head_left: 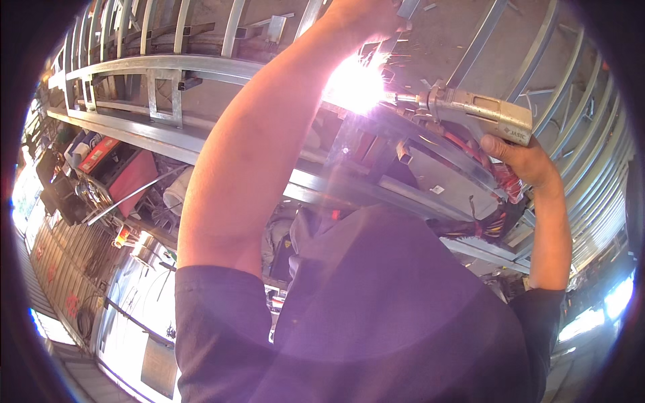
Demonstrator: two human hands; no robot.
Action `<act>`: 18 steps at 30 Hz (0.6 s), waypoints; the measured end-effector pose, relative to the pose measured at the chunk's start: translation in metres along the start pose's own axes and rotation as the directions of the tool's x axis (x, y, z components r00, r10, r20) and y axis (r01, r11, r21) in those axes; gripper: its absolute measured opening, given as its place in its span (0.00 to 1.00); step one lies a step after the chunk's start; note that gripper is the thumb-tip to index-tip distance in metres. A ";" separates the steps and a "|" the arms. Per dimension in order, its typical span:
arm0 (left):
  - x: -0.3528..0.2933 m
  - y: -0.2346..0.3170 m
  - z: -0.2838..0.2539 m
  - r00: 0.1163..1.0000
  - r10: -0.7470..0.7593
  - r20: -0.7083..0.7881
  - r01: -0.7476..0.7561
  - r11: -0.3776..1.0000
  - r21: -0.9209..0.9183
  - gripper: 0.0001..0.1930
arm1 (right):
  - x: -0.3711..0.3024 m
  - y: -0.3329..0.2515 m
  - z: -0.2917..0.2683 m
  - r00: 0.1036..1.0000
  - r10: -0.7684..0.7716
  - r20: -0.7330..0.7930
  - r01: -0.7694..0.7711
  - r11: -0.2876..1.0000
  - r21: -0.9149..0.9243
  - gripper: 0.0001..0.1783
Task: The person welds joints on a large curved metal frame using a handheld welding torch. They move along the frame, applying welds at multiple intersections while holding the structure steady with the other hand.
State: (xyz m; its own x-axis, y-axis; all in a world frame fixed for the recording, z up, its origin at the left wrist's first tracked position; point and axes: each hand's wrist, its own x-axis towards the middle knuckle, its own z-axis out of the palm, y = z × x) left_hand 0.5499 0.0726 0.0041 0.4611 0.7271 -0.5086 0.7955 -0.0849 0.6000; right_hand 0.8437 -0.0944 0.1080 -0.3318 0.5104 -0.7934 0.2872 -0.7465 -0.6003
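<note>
In my right hand [527,160] is a pale metallic welding gun [480,113], its narrow nozzle pointing left. A blinding white-violet glare [356,84] with flying sparks burns at the nozzle's tip and hides the joint beneath it. My left arm reaches across the frame to the far side, where my left hand [376,20] is closed around a metal bar [407,8] just above the glare. Part of that hand is cut off by the top edge. Below the gun runs a straight metal rail [437,149] of the frame.
Curved metal ribs [547,50] fan out at the far right. A long frame beam [144,136] crosses the left side, with a red-and-black box [101,154] beyond it. Dark cables with red wrapping [507,181] hang below my right hand. Small offcuts lie on the floor.
</note>
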 end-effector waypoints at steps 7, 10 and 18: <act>0.002 -0.002 0.001 1.000 0.019 0.003 -0.019 1.000 -0.019 0.15 | -0.006 0.007 0.001 0.999 -0.017 -0.048 0.016 1.000 -0.024 0.39; 0.003 -0.002 0.002 1.000 0.028 0.006 -0.027 0.999 -0.028 0.14 | -0.008 0.006 -0.001 0.999 0.000 -0.037 -0.001 1.000 -0.022 0.38; -0.001 0.007 0.002 0.999 0.031 0.017 -0.031 0.999 -0.021 0.13 | -0.019 0.008 -0.007 0.999 0.033 -0.027 -0.033 0.999 -0.001 0.37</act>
State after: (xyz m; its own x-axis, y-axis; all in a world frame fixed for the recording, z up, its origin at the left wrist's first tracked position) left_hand 0.5555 0.0706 0.0074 0.4921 0.7127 -0.4998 0.7723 -0.0926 0.6284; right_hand 0.8588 -0.1072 0.1174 -0.2975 0.4973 -0.8150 0.2991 -0.7621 -0.5742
